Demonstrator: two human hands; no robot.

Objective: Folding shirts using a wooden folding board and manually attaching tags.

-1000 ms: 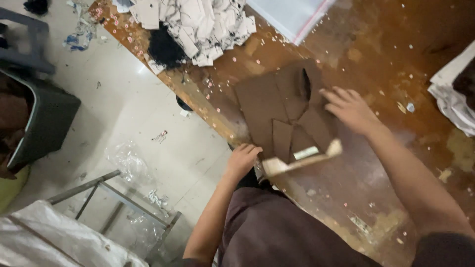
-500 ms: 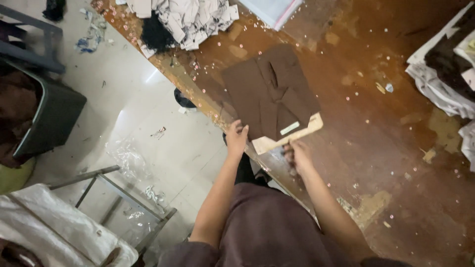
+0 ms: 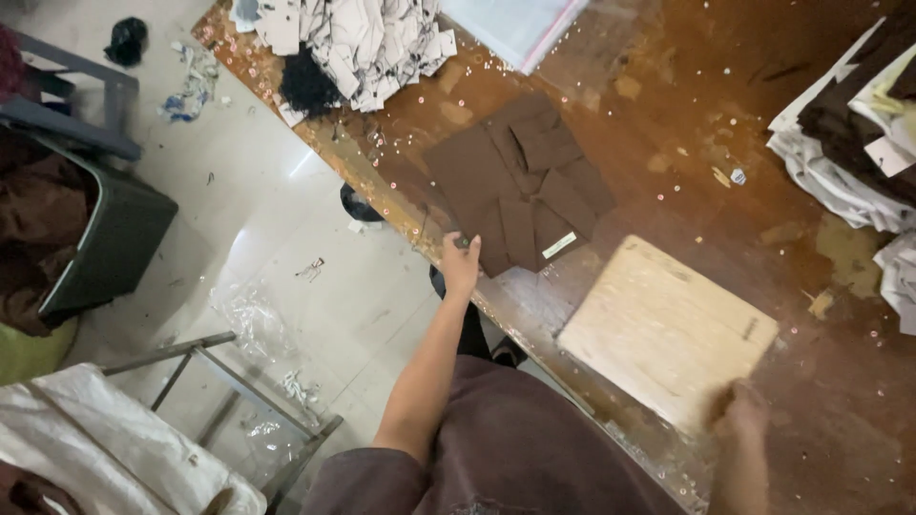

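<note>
A folded brown garment (image 3: pixel 523 185) lies on the worn brown table (image 3: pixel 725 124), a small pale label showing at its near edge. My left hand (image 3: pixel 460 263) grips the garment's near left corner at the table's edge. My right hand (image 3: pixel 741 412), blurred, is at the near right corner of a pale wooden board (image 3: pixel 665 330) that lies flat on the table to the right of the garment. Whether the hand still holds the board is unclear.
A heap of white paper pieces (image 3: pixel 358 43) with a black scrap sits at the table's far left. A clear plastic bag (image 3: pixel 515 24) lies behind the garment. Stacked folded garments with white sheets (image 3: pixel 849 143) stand at the right. A dark bin (image 3: pixel 105 238) stands on the floor left.
The board has come out from the garment and moved right onto the bare table. My right hand went with it. My left hand stays on the garment's near corner.
</note>
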